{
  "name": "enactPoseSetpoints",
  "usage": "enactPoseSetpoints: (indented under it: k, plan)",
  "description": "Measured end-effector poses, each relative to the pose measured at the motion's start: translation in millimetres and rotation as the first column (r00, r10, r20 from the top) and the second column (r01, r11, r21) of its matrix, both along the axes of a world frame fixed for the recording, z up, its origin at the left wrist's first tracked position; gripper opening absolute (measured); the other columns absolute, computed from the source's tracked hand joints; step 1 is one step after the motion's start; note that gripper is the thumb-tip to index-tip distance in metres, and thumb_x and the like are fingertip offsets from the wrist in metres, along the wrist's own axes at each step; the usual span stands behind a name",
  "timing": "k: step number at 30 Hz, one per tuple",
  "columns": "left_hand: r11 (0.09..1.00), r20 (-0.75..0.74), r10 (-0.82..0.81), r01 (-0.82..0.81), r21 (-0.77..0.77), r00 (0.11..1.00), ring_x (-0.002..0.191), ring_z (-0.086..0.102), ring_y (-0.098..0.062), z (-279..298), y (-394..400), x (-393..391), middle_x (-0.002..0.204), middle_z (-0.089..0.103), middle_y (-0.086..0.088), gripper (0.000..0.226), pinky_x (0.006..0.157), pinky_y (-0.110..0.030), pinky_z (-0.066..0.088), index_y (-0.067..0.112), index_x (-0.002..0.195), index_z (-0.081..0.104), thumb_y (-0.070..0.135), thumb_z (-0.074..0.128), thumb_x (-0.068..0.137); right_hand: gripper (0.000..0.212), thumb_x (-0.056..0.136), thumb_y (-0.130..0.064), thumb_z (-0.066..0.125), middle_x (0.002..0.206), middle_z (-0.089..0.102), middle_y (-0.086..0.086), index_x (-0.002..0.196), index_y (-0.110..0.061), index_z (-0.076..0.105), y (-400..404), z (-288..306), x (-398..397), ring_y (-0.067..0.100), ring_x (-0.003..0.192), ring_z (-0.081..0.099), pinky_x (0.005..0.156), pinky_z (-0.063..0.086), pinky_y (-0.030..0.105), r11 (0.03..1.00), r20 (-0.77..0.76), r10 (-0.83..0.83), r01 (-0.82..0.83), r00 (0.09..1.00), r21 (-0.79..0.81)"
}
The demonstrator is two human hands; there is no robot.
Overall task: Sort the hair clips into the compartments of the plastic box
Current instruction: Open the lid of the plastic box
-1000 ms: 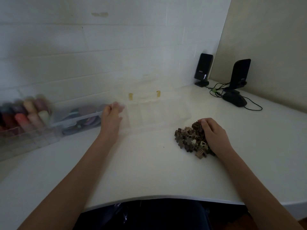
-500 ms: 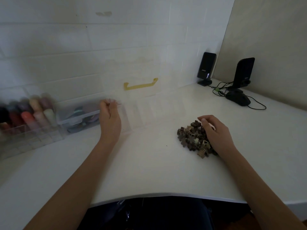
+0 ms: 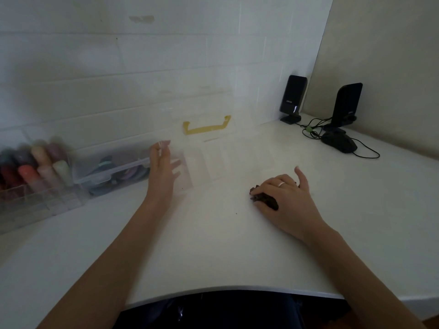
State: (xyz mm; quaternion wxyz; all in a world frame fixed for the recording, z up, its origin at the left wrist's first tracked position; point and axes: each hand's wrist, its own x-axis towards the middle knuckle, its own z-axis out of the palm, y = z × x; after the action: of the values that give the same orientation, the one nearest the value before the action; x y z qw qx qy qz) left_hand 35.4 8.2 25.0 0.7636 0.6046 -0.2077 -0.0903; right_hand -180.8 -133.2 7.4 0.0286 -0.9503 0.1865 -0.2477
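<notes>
Hair clips, the small dark brown ones, lie heaped under your right hand. Your fingers curl down over the top of the heap, and only its left edge peeps out past them. Whether you have pinched one clip or are merely cupping the pile, I cannot tell from here. Your thumb sticks up and away, touching nothing.

From those fingers, the plastic box lies forward and to the left, near but not touching the pile. It is clear and faint against the white table, with its lid stood up behind it and a yellow handle showing on the lid. The long axis of the box runs left to right across your front, so its compartments stretch in a row from your left hand towards the pile. The right-end compartments are the ones closest to the clips.

Your left hand is at the box's left end, fingers loose and spread, holding nothing; it may be touching the near-left corner, though the blur there leaves that uncertain.

So your right hand is plainly the nearer one for carrying. I judge the sorting has not begun, since no clip shows in any compartment. A short lift forward and leftward should bring a clip over the near wall.
</notes>
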Motion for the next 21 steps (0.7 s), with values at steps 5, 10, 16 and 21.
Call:
enactPoseSetpoints:
  k: [5,10,16,21]
  plan:
    - [1.000,0.029,-0.014,0.015,-0.014,0.999,0.088,0.057,-0.015,0,-4,-5,0.114,0.051,-0.003,0.018,0.079,-0.031,0.046,0.027,0.110,0.042,0.036,0.028,0.102,0.013,0.076,-0.027,0.073,0.091,0.064,-0.015,0.086,-0.031,0.066,-1,2,3,0.010,0.095,0.055,0.109,0.016,0.042,0.999,0.131,0.022,-0.016,0.991,-0.047]
    - [1.000,0.051,-0.013,0.014,-0.028,0.999,0.088,0.058,-0.016,-1,-5,-9,0.102,0.054,0.001,0.021,0.078,-0.030,0.048,0.023,0.110,0.043,0.034,0.026,0.102,0.015,0.078,-0.023,0.073,0.092,0.065,-0.017,0.091,-0.029,0.066,7,20,18,0.008,0.089,0.054,0.085,0.027,0.025,0.991,0.319,0.105,-0.127,0.942,0.048]
    - [1.000,0.055,0.004,-0.005,0.009,0.998,0.100,0.059,-0.022,0,-3,-11,0.122,0.053,-0.007,0.024,0.087,-0.038,0.049,0.023,0.114,0.044,0.035,0.027,0.102,0.014,0.081,-0.023,0.068,0.083,0.063,-0.013,0.089,-0.021,0.057,50,35,74,0.016,0.079,0.056,0.075,0.030,0.032,0.975,0.325,0.222,-0.216,0.919,-0.057]
    - [1.000,0.072,0.018,-0.020,0.020,0.997,0.095,0.059,-0.016,1,-2,-13,0.115,0.054,-0.001,0.022,0.081,-0.030,0.050,0.024,0.113,0.044,0.031,0.027,0.103,0.018,0.082,-0.037,0.064,0.096,0.060,-0.005,0.092,-0.023,0.063,44,26,87,0.019,0.086,0.054,0.072,0.031,0.031,0.987,0.283,0.161,-0.149,0.946,-0.066]
